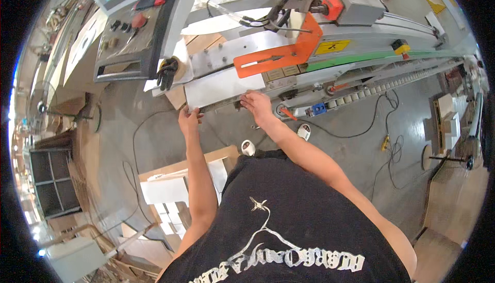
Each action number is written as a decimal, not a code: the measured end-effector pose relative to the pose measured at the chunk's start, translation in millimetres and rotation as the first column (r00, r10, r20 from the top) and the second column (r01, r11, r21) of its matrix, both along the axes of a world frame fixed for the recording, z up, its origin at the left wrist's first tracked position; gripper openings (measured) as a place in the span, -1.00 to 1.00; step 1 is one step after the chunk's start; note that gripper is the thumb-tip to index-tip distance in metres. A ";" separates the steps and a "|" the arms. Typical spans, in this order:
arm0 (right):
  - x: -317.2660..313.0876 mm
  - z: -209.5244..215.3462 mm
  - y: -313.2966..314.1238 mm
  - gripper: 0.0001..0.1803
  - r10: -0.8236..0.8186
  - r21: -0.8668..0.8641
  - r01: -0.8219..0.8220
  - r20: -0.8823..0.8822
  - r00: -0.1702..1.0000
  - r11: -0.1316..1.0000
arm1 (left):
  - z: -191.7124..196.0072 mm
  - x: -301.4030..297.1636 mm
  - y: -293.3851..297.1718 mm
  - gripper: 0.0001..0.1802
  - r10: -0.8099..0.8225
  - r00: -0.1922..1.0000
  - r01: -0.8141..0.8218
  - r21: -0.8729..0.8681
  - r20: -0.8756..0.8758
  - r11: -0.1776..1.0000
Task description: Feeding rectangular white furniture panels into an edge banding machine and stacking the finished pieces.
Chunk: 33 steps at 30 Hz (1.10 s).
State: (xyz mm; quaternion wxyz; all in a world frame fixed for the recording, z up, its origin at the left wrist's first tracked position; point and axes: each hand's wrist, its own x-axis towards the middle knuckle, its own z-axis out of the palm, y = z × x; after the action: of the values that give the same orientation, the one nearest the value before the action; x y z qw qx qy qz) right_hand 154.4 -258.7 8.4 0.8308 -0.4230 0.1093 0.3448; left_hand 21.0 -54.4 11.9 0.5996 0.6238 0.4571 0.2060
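Observation:
A flat white panel (pixel 223 88) lies on the near edge of a machine bed in front of me. My left hand (pixel 190 122) is at its near left corner, with thumb and fingertips against the edge. Farther right, my right hand (pixel 256 106) reaches the panel's near edge, fingers stretched out and slightly apart. An orange slotted guard (pixel 276 62) hangs over the panel's right end. Just behind that end sit several small brown blocks (pixel 281 72). A dark glove (pixel 167 72) rests on the left beside a roll of tape (pixel 179 68).
A control panel (pixel 135 33) with buttons stands at the upper left. A conveyor rail (pixel 371 88) runs off to the right. Cables (pixel 356 136) trail over the grey floor. Behind my left forearm lies a stack of boards and white sheets (pixel 165 190). A small cart (pixel 51 180) stands far left.

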 end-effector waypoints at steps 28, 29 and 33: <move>59.7 -6.7 -129.8 -0.76 -0.186 -0.169 0.212 0.154 0.970 0.963 | 29.4 37.2 -63.2 -0.51 -0.223 0.946 0.274 -0.213 0.237 0.938; 49.1 -5.6 -128.2 -0.76 -0.184 -0.173 0.209 0.149 0.971 0.962 | 23.3 14.3 -45.1 -0.55 -0.157 0.970 0.181 -0.118 0.185 0.976; 14.0 -15.1 -109.8 -0.80 -0.045 -0.236 0.064 0.083 0.996 0.970 | -44.1 -137.4 44.0 -0.45 0.286 0.913 -0.048 0.619 -0.292 0.784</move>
State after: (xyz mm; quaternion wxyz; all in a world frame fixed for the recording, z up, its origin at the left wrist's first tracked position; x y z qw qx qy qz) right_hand 168.4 -368.5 -6.7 0.7867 -0.5295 0.1294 0.2898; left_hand -116.3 -10.4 -32.1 0.2530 0.7643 0.5273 0.2717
